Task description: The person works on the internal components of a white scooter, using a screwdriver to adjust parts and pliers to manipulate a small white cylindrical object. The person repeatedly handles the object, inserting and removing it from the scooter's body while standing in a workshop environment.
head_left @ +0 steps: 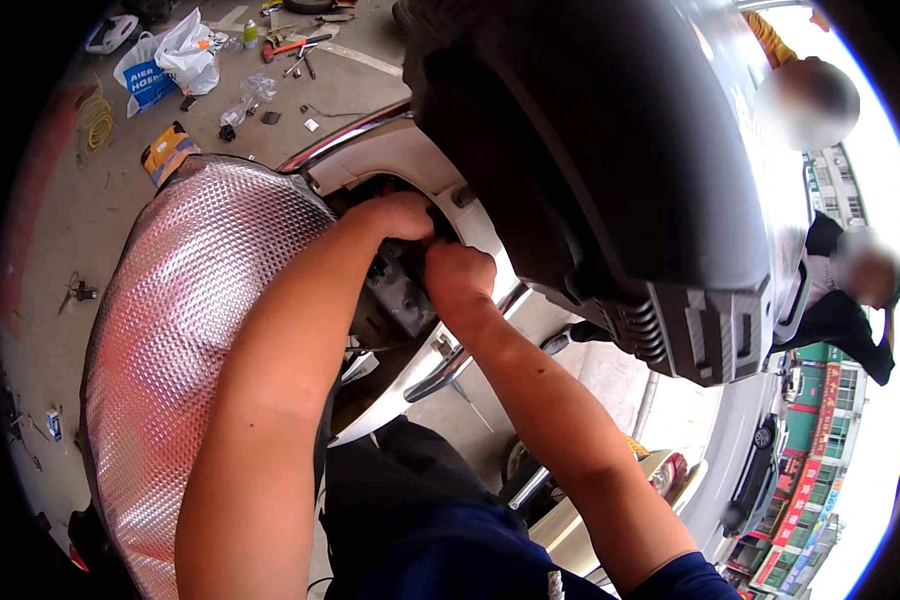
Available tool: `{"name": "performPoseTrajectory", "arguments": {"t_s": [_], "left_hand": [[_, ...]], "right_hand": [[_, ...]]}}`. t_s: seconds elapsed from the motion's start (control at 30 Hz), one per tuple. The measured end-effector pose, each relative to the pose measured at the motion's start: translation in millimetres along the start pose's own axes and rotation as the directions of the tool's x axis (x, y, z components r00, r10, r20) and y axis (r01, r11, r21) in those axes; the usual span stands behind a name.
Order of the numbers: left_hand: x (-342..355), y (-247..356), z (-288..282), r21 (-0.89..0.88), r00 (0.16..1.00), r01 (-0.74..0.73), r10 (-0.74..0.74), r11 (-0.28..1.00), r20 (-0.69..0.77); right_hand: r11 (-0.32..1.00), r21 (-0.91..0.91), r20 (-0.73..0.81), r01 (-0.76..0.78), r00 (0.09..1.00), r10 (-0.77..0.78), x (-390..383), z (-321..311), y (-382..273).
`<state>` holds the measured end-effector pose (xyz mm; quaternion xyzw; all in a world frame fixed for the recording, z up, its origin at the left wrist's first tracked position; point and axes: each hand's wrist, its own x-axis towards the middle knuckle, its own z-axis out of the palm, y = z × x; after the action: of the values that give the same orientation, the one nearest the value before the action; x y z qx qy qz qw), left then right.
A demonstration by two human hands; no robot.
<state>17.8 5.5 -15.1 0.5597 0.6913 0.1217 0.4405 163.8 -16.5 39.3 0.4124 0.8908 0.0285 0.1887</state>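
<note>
Two bare hands work at the opening of a white, curved body panel [395,155], its surface smooth and glossy. The left hand [400,215] bends inward at the wrist, its back uppermost and its fingertips lost in the dark recess. The right hand [460,275] lies just beside it at the rim, rounded at the knuckles, the fingers turned under and out of sight. How far either grip is open, and what it has hold of, cannot be told.

Within the opening, below the left hand and to the left of the right hand, sits a dark grey bracket [402,298], flat-faced and apparently of metal. A bright, chrome-like trim strip [350,133] follows the panel's upper edge in a shallow curve. To the left spreads a silver foil cover [185,270], embossed in a fine diamond-like grid, softly bulging and dark-bordered. To the right rises a bulky black shell [610,150], smooth and satin-surfaced, with ribbed and angular moulding at its lower end.

On the grey floor [80,225] beyond lie a crumpled white plastic bag [188,55], a red-and-black hammer [282,48] and a loosely looped yellow cord [100,122].
</note>
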Motion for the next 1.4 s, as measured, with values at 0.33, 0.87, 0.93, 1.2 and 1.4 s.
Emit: {"name": "performPoseTrajectory", "arguments": {"t_s": [0.33, 0.87, 0.93, 1.2, 1.4], "left_hand": [[5, -12, 2, -0.157, 0.994, -0.083, 0.092, 0.984, 0.051], [-70, 40, 41, -0.663, 0.786, -0.022, -0.397, 0.748, -0.474], [-76, 37, 50, -0.978, 0.945, 0.111, -0.323, 0.179, 0.048], [-111, 52, 93, -0.997, 0.962, -0.039, -0.273, -0.064, -0.02], [-125, 55, 84, -0.953, 0.954, -0.197, -0.269, -0.231, -0.132]], "right_hand": [[0.964, 0.222, 0.006, -0.148, 0.989, 0.151, -12, -8, 0], [0.235, 0.956, 0.144, -0.174, 0.98, 0.141, -32, -21, 25], [0.41, 0.908, 0.059, -0.087, 0.995, 0.082, -46, -17, 25], [0.161, 0.966, 0.216, -0.201, 0.973, -0.083, -72, -16, 46], [-0.192, 0.919, 0.329, -0.343, 0.939, -0.103, -68, -18, 54]]}}
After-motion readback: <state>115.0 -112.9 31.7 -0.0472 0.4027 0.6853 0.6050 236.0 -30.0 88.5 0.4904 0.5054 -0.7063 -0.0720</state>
